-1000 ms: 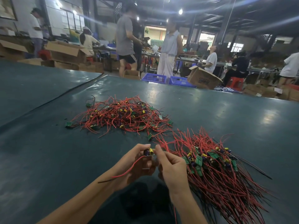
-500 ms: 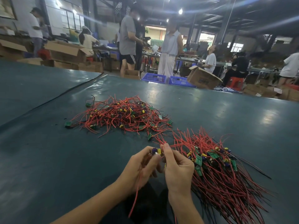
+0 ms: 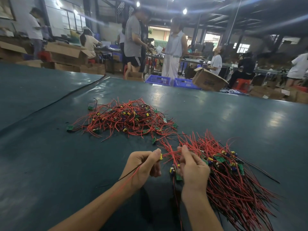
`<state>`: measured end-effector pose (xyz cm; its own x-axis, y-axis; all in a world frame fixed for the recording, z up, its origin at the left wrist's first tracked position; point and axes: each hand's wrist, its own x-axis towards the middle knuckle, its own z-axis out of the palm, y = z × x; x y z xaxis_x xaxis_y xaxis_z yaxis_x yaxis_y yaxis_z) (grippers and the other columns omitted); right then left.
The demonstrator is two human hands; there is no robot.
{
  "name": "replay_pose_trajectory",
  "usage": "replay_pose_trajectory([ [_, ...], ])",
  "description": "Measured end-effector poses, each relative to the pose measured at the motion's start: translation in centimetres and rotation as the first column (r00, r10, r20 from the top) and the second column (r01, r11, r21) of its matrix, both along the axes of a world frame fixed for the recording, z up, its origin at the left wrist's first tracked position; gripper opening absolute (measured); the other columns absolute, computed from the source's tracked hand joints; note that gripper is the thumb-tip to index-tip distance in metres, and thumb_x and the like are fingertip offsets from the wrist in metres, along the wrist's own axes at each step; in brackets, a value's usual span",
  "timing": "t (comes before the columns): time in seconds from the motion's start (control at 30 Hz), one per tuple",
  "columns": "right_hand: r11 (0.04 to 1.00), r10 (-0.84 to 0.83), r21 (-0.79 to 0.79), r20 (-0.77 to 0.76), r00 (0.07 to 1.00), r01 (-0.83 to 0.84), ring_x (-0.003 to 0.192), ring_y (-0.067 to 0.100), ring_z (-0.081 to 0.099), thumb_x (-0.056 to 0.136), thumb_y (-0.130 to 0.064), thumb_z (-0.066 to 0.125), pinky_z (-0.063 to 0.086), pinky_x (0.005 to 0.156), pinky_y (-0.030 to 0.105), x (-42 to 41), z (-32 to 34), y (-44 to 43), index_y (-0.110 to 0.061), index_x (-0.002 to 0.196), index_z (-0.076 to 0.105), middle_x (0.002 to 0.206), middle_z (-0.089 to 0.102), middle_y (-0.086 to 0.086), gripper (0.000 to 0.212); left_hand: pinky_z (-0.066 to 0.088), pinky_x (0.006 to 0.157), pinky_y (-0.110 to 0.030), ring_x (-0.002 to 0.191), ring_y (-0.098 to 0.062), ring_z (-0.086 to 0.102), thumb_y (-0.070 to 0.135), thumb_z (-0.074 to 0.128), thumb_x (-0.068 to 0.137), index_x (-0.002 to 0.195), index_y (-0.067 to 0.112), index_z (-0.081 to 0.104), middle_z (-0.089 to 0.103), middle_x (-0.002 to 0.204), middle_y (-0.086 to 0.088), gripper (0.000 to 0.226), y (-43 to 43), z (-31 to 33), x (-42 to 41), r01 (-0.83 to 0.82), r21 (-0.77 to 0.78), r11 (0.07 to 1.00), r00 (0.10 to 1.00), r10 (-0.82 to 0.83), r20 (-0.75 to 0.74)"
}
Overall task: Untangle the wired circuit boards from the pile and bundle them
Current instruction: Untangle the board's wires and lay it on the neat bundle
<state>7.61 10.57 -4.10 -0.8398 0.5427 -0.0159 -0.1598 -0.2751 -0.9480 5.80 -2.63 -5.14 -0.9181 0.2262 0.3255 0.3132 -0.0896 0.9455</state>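
Observation:
A tangled pile of small green circuit boards with red wires [image 3: 126, 120] lies ahead on the dark green table [image 3: 50, 164]. To the right lies a combed bundle of wired boards [image 3: 233, 177], wires fanning toward me. My left hand [image 3: 143, 169] pinches one board with a yellow part [image 3: 160, 156]; its red and black wires trail back over my wrist. My right hand [image 3: 191, 169] grips red wires at the bundle's left edge, with another board [image 3: 173, 170] hanging just beside its fingers.
A black cable [image 3: 55, 102] crosses the table's left part. Beyond the far edge stand several people, blue crates [image 3: 171, 81] and cardboard boxes [image 3: 208, 80]. Bare table surface lies left of my hands.
My hands, earlier together on one board, have drawn apart. The left hand carries the board leftward; the right hand has shifted right onto the bundle's wires.

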Motion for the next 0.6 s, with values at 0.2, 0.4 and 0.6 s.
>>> replay_pose_trajectory([
  [0.2,0.967,-0.156,-0.203,0.002,0.988,0.154,0.034,0.002,0.033,0.093,-0.017,0.067,0.029,0.032,0.016,-0.4,0.2,3.1,-0.014,0.061,0.074,0.049,0.053,-0.006,0.032,0.046,0.054,-0.024,0.048,-0.016,0.056,0.054,0.052,0.085,0.048,0.015,0.059,0.062,0.051,-0.007,0.054,0.1,0.1,0.4,0.056,-0.050,0.997,0.998,-0.056,-0.006],
  [0.4,0.991,-0.091,-0.100,-0.029,0.995,0.088,0.037,0.004,0.033,0.089,-0.034,0.069,0.029,0.036,0.017,-0.4,-0.1,1.3,-0.017,0.051,0.068,0.048,0.049,-0.007,0.042,0.044,0.050,-0.024,0.047,-0.016,0.056,0.044,0.053,0.090,0.053,0.015,0.063,0.064,0.055,-0.008,0.048,-0.3,0.2,0.0,-0.015,0.007,1.000,1.000,0.015,0.006],
  [0.6,0.953,0.207,0.234,-0.044,0.977,-0.191,0.055,0.012,0.055,0.090,-0.032,0.067,0.048,0.055,0.025,0.7,-0.8,-2.6,-0.011,0.064,0.073,0.057,0.062,0.006,0.034,0.044,0.052,-0.021,0.050,-0.013,0.057,0.046,0.057,0.089,0.060,0.015,0.066,0.065,0.059,-0.007,0.044,-0.1,-0.5,-0.2,-0.017,-0.042,0.999,0.999,0.016,-0.038],
])
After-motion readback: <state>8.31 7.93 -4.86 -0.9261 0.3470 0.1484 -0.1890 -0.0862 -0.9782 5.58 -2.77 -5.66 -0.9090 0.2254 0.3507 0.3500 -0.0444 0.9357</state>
